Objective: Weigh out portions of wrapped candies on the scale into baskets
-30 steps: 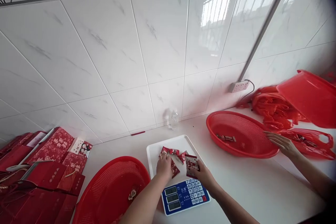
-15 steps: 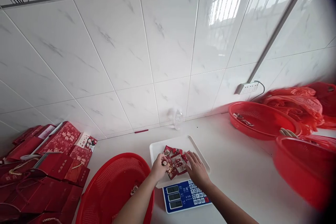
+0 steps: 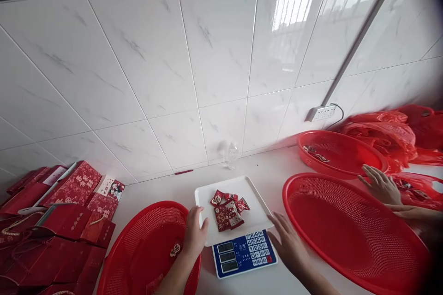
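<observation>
A white scale tray (image 3: 207,193) holds several small red candy packets (image 3: 227,209); below it shows the blue keypad panel of the scale (image 3: 244,253). My left hand (image 3: 194,236) rests at the tray's left front edge, thumb on the rim, fingers curled under it. My right hand (image 3: 289,243) hovers open, fingers spread, just right of the tray's front corner, holding nothing.
A red mesh basket (image 3: 138,249) sits at my left with one packet (image 3: 175,250) inside. A large red basket (image 3: 353,226) lies at the right, another red basket (image 3: 341,154) behind it. Another person's hand (image 3: 382,186) touches them. Red gift boxes (image 3: 69,207) pile at left; red bags (image 3: 384,133) at right.
Both my hands have come off the packets: the left moved to the tray's left edge, the right drew back to the right. A large red basket was set down at the right.
</observation>
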Demonstrator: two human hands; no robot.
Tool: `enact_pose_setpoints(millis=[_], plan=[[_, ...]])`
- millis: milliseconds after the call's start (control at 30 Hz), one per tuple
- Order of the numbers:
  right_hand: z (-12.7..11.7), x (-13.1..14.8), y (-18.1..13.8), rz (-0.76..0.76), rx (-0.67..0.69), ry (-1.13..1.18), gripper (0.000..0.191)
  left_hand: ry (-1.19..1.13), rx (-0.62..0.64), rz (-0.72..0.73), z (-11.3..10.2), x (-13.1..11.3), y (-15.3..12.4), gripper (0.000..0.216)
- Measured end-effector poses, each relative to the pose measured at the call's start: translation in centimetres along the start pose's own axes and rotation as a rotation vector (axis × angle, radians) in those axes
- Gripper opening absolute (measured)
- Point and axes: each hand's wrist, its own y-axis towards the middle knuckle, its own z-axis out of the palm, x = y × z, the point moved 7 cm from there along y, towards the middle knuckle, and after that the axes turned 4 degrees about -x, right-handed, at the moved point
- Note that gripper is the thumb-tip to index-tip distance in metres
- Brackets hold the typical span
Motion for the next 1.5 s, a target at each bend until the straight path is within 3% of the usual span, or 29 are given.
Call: enact_pose_setpoints(millis=[67, 133, 233, 300, 367, 467, 533, 600, 667, 767, 900, 1300, 1500], plan=[[-1.6, -2.9, -1.1, 0.091, -0.078, -0.129, 0.049, 0.006, -0.035, -0.08, -2.1, 2.3, -2.4, 0.039], [-2.5, -5.4, -2.1, 0.212, -0.062, -0.23, 0.052, 0.045, 0.013, -0.208, -3.0, 5.0, -5.4, 0.053], [-1.5, -7.9, -2.9, 0.354, 0.161, -0.25, 0.055, 0.157, 0.186, -0.321, -2.7, 7.8, -9.5, 0.074], [-0.4, -8.2, -3.0, 0.355, 0.287, -0.226, 0.052, 0.214, 0.301, -0.365, -2.0, 8.5, -11.3, 0.079], [0.1, -7.8, -2.4, 0.333, 0.304, -0.226, 0.051, 0.221, 0.443, -0.402, -1.1, 8.4, -12.3, 0.077], [-0.1, -5.8, -0.7, 0.292, 0.185, -0.244, 0.053, 0.21, 0.638, -0.411, -0.4, 7.5, -12.7, 0.076], [-0.1, -2.9, 0.8, 0.172, 0.11, -0.204, 0.054, 0.246, 0.712, -0.4, -0.6, 7.0, -12.6, 0.078], [0.5, 0.9, 2.1, 0.014, 0.12, -0.122, 0.053, 0.281, 0.764, -0.391, -0.9, 6.7, -12.6, 0.08], [1.6, 4.7, 3.0, -0.095, 0.215, -0.046, 0.054, 0.28, 0.749, -0.374, -1.4, 6.4, -12.4, 0.079], [3.2, 8.7, 4.0, -0.147, 0.384, -0.014, 0.056, 0.236, 0.627, -0.36, -2.4, 6.1, -11.7, 0.074], [4.6, 10.6, 4.9, -0.145, 0.496, -0.022, 0.061, 0.164, 0.492, -0.349, -3.7, 5.6, -11.0, 0.068], [3.0, 10.3, 5.8, -0.187, 0.269, 0.209, 0.037, 0.128, 0.431, -0.375, -3.4, 5.2, -11.2, 0.055], [0.2, 6.9, 5.3, -0.122, 0.072, 0.251, 0.037, 0.127, 0.452, -0.373, -3.2, 4.6, -11.2, 0.057]])
